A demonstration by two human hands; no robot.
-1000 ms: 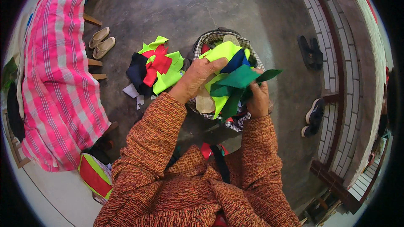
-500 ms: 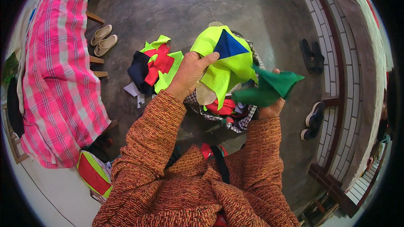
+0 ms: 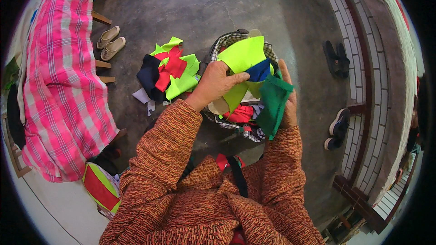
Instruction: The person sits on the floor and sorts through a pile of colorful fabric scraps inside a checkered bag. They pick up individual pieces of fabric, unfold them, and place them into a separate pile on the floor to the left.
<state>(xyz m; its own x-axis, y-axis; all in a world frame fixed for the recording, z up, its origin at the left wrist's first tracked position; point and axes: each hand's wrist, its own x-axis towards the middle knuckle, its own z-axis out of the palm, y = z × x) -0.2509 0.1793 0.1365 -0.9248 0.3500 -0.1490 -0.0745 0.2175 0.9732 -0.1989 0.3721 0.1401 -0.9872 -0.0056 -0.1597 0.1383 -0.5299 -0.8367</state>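
My left hand (image 3: 215, 84) pinches a neon yellow-green cloth scrap (image 3: 245, 52) together with a dark blue cloth scrap (image 3: 260, 71), its thumb pressed on the blue one. On the right, my right hand (image 3: 289, 105) has a dark green cloth scrap (image 3: 274, 105); the scrap hides its thumb, and one finger points up past it. Both hands hover over a black-and-white checked bag (image 3: 222, 43). Red cloth (image 3: 240, 114) and other scraps lie inside that bag, partly covered by the yellow-green piece.
Left of the bag, a pile of red, yellow-green and navy scraps (image 3: 172, 70) lies on the concrete floor. Beige shoes (image 3: 112, 49) stand beside a pink plaid cloth (image 3: 68, 77). Black slippers (image 3: 337, 60) and dark shoes (image 3: 339, 128) line the right side, near a tiled ledge (image 3: 374, 109).
The green scrap has come left and lower, closer to my left hand. My left hand has shifted slightly right and down, and the yellow-green and blue scraps have folded over.
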